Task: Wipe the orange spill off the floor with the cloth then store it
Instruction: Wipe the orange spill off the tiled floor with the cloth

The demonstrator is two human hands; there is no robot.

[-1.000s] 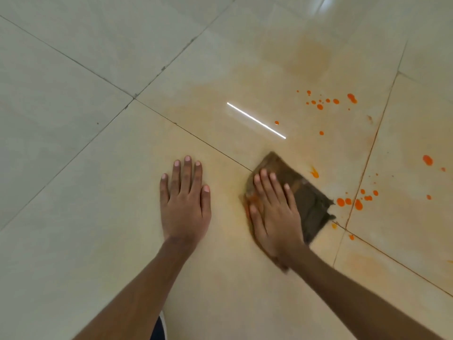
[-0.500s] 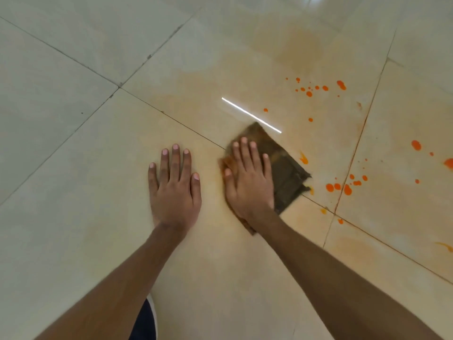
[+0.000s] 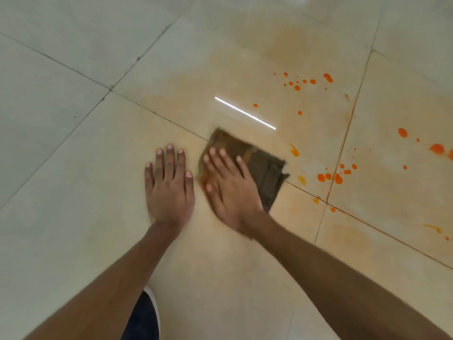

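Note:
A dark brown folded cloth (image 3: 266, 168) lies flat on the pale tiled floor, stained orange at its left edge. My right hand (image 3: 230, 187) presses on the cloth's left half with straight, spread fingers. My left hand (image 3: 169, 185) rests flat on the bare tile just left of the cloth, fingers straight. Orange drops (image 3: 329, 177) sit right of the cloth near a grout line, and more orange drops (image 3: 305, 81) lie farther away. A faint orange smear (image 3: 289, 35) tints the tiles around and beyond the cloth.
Larger orange blots (image 3: 437, 148) lie at the far right. A bright light reflection (image 3: 245, 113) streaks the tile beyond the cloth. A dark shoe with a white edge (image 3: 144, 317) shows at the bottom between my arms.
My right hand slid the cloth leftward and away from me, close beside my left hand. The left hand stayed flat on the floor.

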